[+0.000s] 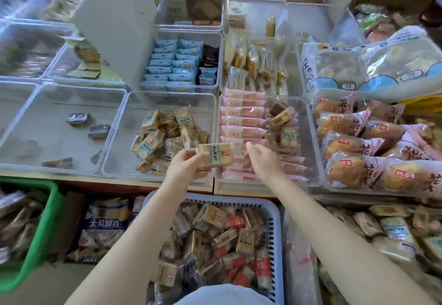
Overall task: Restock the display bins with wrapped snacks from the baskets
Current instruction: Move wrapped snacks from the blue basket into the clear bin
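Observation:
My left hand (187,165) pinches a wrapped toast snack (215,153) with a green label, held above the front rim between two clear bins. The left of these bins (114,151) holds a loose pile of the same green-label snacks (165,135). The right bin (315,142) holds rows of pink-wrapped cakes (241,116) and a few toast packs. My right hand (262,161) hovers over the pink cakes with loosely curled fingers and nothing in it. Below my arms sits a blue basket (275,218) full of mixed wrapped snacks (215,237).
A green basket (47,221) of snacks stands at lower left. A near-empty clear bin (35,104) with a few dark packs lies left. Blue-wrapped packs (172,65) fill a bin behind. Large bread bags (358,147) pile at right. A white board (114,25) leans at the back.

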The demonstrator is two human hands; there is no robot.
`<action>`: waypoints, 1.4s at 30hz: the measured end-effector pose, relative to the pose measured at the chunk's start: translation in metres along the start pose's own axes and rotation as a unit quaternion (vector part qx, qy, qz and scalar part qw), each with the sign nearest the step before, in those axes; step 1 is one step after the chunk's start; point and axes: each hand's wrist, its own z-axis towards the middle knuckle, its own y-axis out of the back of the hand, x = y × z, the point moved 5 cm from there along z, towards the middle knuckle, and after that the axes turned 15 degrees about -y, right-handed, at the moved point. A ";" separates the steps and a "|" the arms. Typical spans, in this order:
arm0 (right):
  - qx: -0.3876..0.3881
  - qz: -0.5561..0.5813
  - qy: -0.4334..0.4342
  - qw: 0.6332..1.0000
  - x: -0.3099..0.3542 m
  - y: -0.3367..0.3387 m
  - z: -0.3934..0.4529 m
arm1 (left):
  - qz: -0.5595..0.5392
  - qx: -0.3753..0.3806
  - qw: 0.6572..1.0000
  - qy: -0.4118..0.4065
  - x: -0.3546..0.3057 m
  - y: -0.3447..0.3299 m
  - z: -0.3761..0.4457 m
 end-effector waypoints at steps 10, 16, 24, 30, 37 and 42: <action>-0.134 -0.330 0.087 0.930 -0.026 -0.074 0.008 | 0.104 -0.170 0.979 -0.042 0.020 0.090 0.040; -0.058 -0.281 0.080 0.955 -0.023 -0.074 0.012 | 0.355 -0.020 0.924 -0.141 0.024 0.030 0.042; -0.297 -0.175 0.007 0.939 -0.045 0.033 0.047 | 0.514 0.091 0.820 -0.234 0.044 -0.079 0.050; -0.196 -0.211 -0.100 0.953 -0.074 0.055 0.099 | 0.589 0.100 0.774 -0.207 0.055 -0.086 0.050; -0.283 -0.137 -0.143 0.938 -0.061 0.061 0.106 | 0.618 0.109 0.754 -0.192 0.053 -0.088 0.051; -0.239 0.152 -0.148 0.948 -0.065 0.066 0.067 | 0.619 0.113 0.753 -0.190 0.054 -0.088 0.052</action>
